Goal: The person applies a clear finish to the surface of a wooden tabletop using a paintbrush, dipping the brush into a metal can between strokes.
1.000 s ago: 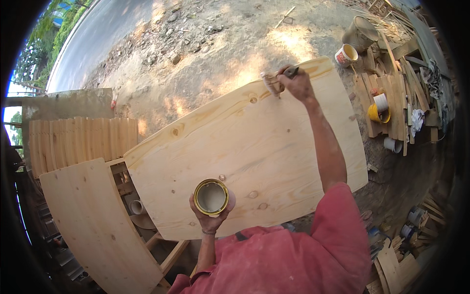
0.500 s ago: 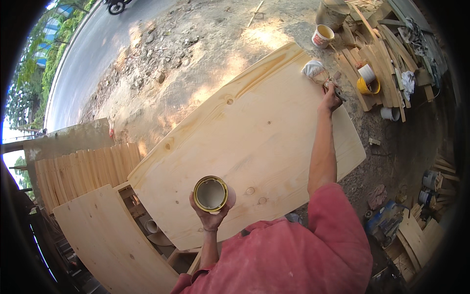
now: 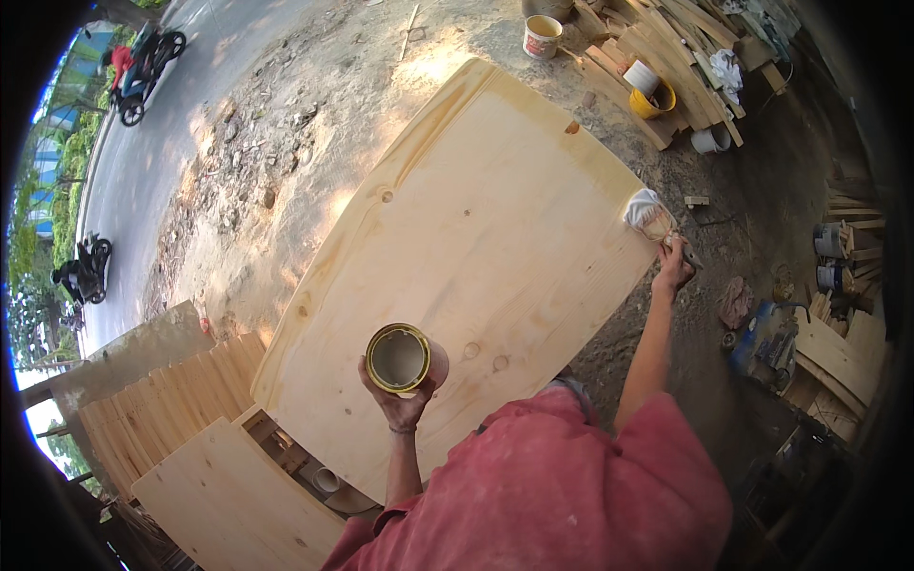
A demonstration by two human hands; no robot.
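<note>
My left hand [image 3: 404, 404] is wrapped round an open metal can [image 3: 433, 364] with a gold-coloured rim, held above the near part of a large pale wooden panel [image 3: 447, 257]. Pale greyish liquid shows inside. On the right, my right hand [image 3: 675, 265] grips the handle of a paintbrush [image 3: 652, 217] with a whitish head. That head rests at the panel's right edge, near its far right corner. A slightly darker, yellowish strip runs along the far right edge and the left edge of the panel.
Beyond the panel stand a white bucket [image 3: 543, 36], a yellow container [image 3: 653, 98] and stacked planks [image 3: 619, 81]. Another wooden panel [image 3: 233, 500] lies at lower left, beside upright slats [image 3: 176, 395]. Motorbikes [image 3: 150, 71] pass on the road at far left. Tins and a blue machine [image 3: 764, 344] sit right.
My right hand has brought the brush along the panel's edge toward me, from its far corner to the right corner. The view has turned rightward. My left hand still holds the can.
</note>
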